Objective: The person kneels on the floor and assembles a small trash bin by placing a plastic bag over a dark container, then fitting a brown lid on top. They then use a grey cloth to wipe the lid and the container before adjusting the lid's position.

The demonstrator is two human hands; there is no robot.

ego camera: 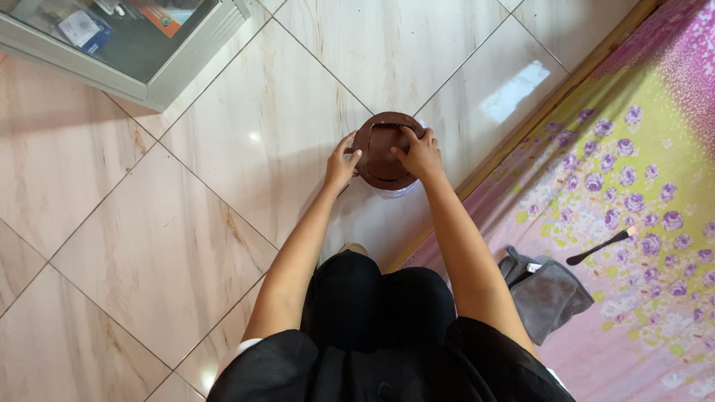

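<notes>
**Both hands on the brown bin lid**

Currently, a small round bin stands on the tiled floor, just beside the edge of a floral bed sheet. A brown round lid with a swing flap covers its top; a strip of white liner shows below the lid rim.

Left hand: placed against the left edge of the lid, fingers partly curled around the rim, thumb near the top surface. It grips the rim only loosely.

Right hand: resting on top of the lid at its right side, fingers bent and pressing on the flap area. It is not closed around anything.

Surroundings: a grey folded cloth lies on the sheet, near the right forearm. A black brush lies just beyond the cloth. A glass-fronted cabinet stands at the upper left, well apart from the bin.
</notes>
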